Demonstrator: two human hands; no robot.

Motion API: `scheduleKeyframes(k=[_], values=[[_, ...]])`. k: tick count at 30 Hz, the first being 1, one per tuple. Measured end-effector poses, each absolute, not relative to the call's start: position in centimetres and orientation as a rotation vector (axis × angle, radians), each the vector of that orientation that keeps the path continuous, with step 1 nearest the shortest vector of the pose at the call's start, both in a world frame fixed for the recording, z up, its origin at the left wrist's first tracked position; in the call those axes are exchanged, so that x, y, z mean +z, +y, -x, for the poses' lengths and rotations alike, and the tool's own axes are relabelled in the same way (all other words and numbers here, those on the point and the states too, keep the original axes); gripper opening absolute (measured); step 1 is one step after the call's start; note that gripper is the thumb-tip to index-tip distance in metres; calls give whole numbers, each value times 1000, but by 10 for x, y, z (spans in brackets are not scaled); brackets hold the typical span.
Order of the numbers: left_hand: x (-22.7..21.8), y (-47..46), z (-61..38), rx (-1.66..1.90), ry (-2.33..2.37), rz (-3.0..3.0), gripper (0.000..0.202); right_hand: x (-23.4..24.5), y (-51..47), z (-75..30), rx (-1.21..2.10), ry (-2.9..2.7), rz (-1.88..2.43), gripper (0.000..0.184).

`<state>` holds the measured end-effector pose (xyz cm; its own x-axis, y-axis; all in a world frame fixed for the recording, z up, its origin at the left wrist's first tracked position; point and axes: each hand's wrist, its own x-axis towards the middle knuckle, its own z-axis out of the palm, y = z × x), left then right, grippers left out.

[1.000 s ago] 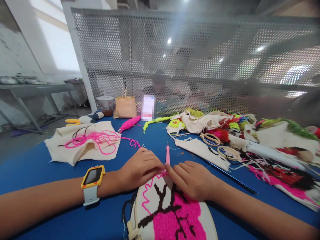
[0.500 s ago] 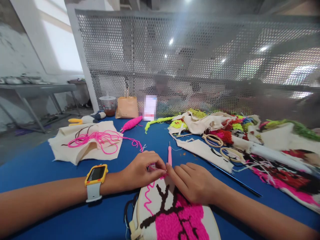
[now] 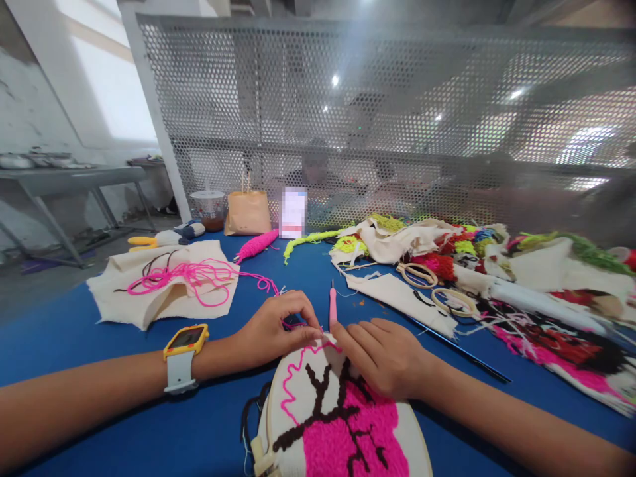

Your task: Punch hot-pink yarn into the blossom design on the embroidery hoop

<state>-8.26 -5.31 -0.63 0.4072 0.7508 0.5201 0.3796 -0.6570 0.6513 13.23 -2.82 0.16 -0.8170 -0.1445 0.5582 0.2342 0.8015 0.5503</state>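
Note:
My left hand (image 3: 285, 326) is closed, thumb and index finger pinched at the top edge of an embroidery hoop (image 3: 423, 437); pink yarn (image 3: 294, 325) runs to its fingertips. Close beside it, my right hand (image 3: 382, 354) rests over the hoop's upper right with fingers curled; whatever they pinch is hidden. White cloth (image 3: 297, 381) in the hoop carries dark brown branches (image 3: 320, 397), a wavy pink outline and a filled pink area (image 3: 325, 447). Just past my fingertips a pink punch needle (image 3: 332, 308) points away, its lower end covered by my right fingers.
Loose pink yarn lies on cream cloth (image 3: 169, 311) at left, near a pink yarn bundle (image 3: 257, 245). A cup (image 3: 209, 211), paper bag (image 3: 248, 213) and phone (image 3: 293, 212) stand by the mesh screen (image 3: 213, 86). Fabric scraps (image 3: 397, 245), small hoops (image 3: 453, 301) and a dark rod (image 3: 462, 352) lie right.
My left fingertips have shifted slightly left, away from my right fingertips, showing more of the hoop's top and pink outline. The whole view has moved a little.

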Motion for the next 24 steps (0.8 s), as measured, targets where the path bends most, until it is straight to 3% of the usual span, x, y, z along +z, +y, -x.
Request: scheduleKeyframes(k=[15,24], values=[[-4,-54,83,968,1035,-1975,11,2,-24,-132,-763,-2443,47,44],[-9,-46,87,934,958,-1907,11,2,-26,-134,-741,-2443,-13,39]])
